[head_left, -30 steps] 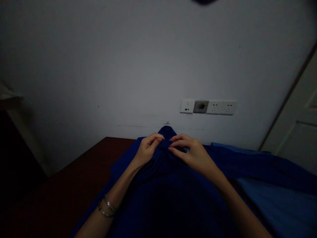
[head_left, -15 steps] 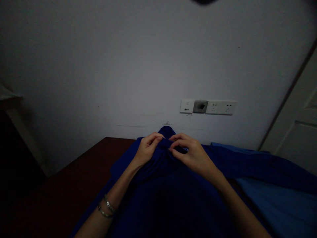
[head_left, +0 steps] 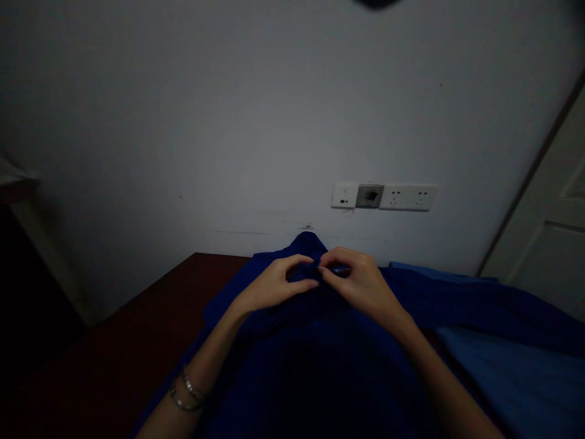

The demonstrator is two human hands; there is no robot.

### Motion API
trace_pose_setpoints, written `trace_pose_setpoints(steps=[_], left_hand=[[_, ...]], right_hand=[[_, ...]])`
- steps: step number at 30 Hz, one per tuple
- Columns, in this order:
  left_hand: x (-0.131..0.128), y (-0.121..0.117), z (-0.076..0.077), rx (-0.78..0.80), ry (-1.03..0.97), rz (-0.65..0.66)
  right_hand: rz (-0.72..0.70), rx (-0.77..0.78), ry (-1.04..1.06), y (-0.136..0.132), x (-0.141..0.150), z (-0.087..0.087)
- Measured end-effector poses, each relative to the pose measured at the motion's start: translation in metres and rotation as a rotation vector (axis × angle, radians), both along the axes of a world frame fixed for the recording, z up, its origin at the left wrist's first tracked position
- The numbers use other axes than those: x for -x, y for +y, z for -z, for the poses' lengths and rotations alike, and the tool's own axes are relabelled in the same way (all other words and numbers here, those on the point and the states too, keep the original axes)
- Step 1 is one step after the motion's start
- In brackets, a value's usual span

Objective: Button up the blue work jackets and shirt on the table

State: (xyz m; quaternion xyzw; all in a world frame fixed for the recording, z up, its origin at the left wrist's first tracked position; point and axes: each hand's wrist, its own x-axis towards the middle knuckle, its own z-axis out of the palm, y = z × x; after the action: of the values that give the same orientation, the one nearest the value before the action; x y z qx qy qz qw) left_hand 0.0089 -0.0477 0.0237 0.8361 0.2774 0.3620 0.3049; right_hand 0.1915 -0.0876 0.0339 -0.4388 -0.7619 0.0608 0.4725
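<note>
A dark blue shirt point(head_left: 283, 366) lies spread in front of me, its collar end point(head_left: 307, 242) peaked up near the wall and one sleeve stretched out to the right. My right hand point(head_left: 359, 280) pinches a bit of the cloth just below the collar between thumb and fingers. Right beside it, my left hand point(head_left: 274, 283) touches the cloth with its fingertips, thumb and index finger apart. Between the hands the detail of the cloth is too dark to make out. A small pale patch, perhaps a label, shows behind the right fingers.
The shirt rests on a dark red-brown wooden surface point(head_left: 173, 292) against a pale wall point(head_left: 256, 122). Lighter blue cloth point(head_left: 525, 372) lies on the right, partly under the sleeve. A row of sockets point(head_left: 384, 197) is on the wall. A white door point(head_left: 548, 231) stands at far right, dark furniture point(head_left: 27, 256) at left.
My left hand has let go of its pinch, spreading thumb and index finger and shifting slightly right. My right fingers have closed on the cloth. The shirt stays in place.
</note>
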Motion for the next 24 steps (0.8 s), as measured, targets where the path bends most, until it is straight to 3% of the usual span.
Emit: trace_pose_setpoints(steps=[6, 9, 13, 17, 24], left_hand=[[-0.005, 0.009, 0.007, 0.162, -0.132, 0.049], [-0.001, 0.01, 0.004, 0.128, -0.15, 0.065], [0.005, 0.011, 0.001, 0.022, -0.094, -0.043], [0.009, 0.012, 0.0, -0.025, -0.065, -0.055], [0.007, 0.011, 0.003, 0.112, -0.007, 0.047]], right_hand=[[0.001, 0.003, 0.017, -0.001, 0.001, 0.001], [0.001, 0.041, 0.025, 0.0, 0.002, 0.001], [-0.043, 0.086, 0.07, 0.003, -0.002, 0.001], [-0.119, 0.008, 0.015, 0.003, -0.006, 0.001], [-0.164, -0.133, -0.087, 0.006, 0.001, 0.003]])
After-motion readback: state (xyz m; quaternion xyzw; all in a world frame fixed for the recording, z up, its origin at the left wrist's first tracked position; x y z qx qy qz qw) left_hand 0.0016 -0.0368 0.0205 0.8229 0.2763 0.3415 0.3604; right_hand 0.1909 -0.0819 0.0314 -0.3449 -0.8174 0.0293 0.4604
